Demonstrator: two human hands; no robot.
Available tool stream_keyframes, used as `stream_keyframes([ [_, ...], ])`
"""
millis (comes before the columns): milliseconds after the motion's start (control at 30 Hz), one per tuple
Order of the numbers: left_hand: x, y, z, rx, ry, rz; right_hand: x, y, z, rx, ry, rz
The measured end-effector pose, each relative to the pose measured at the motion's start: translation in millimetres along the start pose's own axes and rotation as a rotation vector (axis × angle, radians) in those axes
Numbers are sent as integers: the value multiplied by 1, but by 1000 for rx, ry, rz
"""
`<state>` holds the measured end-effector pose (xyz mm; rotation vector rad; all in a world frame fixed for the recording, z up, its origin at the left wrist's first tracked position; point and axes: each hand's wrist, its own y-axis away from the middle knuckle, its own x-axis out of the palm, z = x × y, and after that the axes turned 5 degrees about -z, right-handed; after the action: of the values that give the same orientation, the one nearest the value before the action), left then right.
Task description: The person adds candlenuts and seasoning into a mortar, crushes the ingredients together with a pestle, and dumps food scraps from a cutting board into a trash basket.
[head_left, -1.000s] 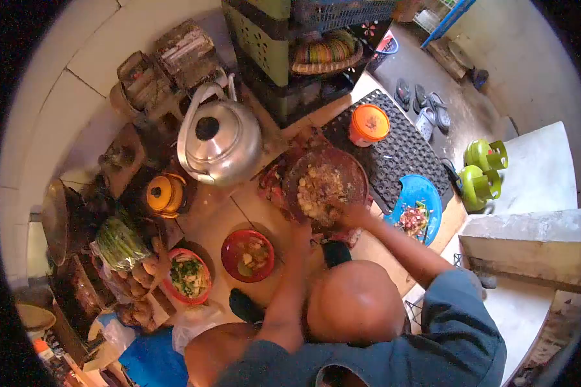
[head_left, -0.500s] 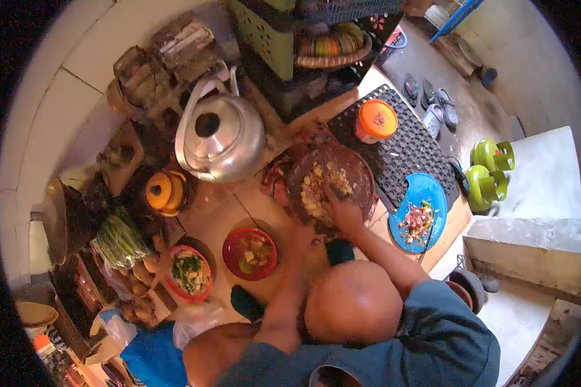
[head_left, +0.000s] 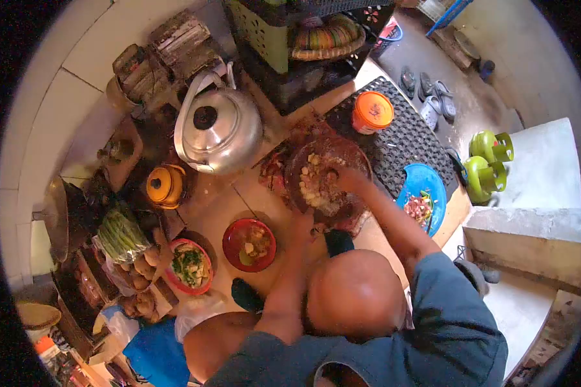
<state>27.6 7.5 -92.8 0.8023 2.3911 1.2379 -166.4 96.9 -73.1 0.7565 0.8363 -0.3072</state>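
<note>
A wide, dark mortar (head_left: 361,153) sits on the floor in front of me, with pale chunks and mashed pieces (head_left: 313,184) inside. My right hand (head_left: 346,180) is closed over the mortar's bowl, around a dark pestle (head_left: 332,175) that is mostly hidden by the fingers. At the near left rim, my left hand (head_left: 301,222) grips the mortar's edge; its fingers show only dimly. To the right, a blue plate (head_left: 426,175) carries chopped reddish and green bits. A red bowl (head_left: 228,246) with food in liquid stands left of my left hand.
A big metal kettle (head_left: 235,132) stands at the back left, near a small yellow pot (head_left: 164,185). A red-rimmed plate (head_left: 206,284) holds chopped greens. An orange-lidded tub (head_left: 373,111) rests on a black mat (head_left: 403,145). Green gas cylinders (head_left: 484,174) stand at right.
My right hand has moved up and slightly right within the mortar, and less of the pestle shows. My left hand stays at the rim. The view has shifted a little.
</note>
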Motion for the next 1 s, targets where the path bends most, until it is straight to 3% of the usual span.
stream_keyframes([
  [33,-4,5,-8,-40,-83,19,2,-5,-17,-68,-107,61],
  [100,-9,8,-11,-41,-137,33,12,27,-13,-188,15,-127],
  [167,-7,-5,-1,20,-132,36,25,64,17,-117,198,-305],
  [200,-7,-9,3,45,-141,38,26,67,28,-21,202,-267],
  [233,-7,-12,7,64,-157,36,29,72,44,183,90,-60],
  [267,-6,-15,5,108,-170,22,16,52,47,220,63,-60],
  [300,-6,-16,6,146,-186,5,-3,32,37,67,58,-64],
  [367,-2,-20,13,256,-221,-37,-47,-5,14,38,-221,129],
  [433,-5,-26,25,382,-265,-54,-53,-24,3,71,-318,135],
  [500,-12,-41,45,465,-381,-41,-6,-35,-23,-90,69,-202],
  [567,-12,-50,30,404,-390,8,25,17,12,36,161,-246],
  [633,-11,-42,30,183,-225,72,47,49,32,135,191,-268],
  [733,-13,-41,31,268,-305,52,21,10,2,-24,89,-85],
  [800,-12,-66,59,409,-391,9,2,-18,-43,-176,-26,-87],
  [867,-12,-62,52,326,-318,44,3,-21,-64,-221,-44,-218],
  [900,-12,-48,46,145,-198,110,7,-11,-64,-211,7,-237],
  [933,-9,-39,35,-28,-73,177,20,28,-42,-142,182,-177],
  [1000,-12,-43,35,-66,-54,153,33,57,-5,22,325,-88],
])
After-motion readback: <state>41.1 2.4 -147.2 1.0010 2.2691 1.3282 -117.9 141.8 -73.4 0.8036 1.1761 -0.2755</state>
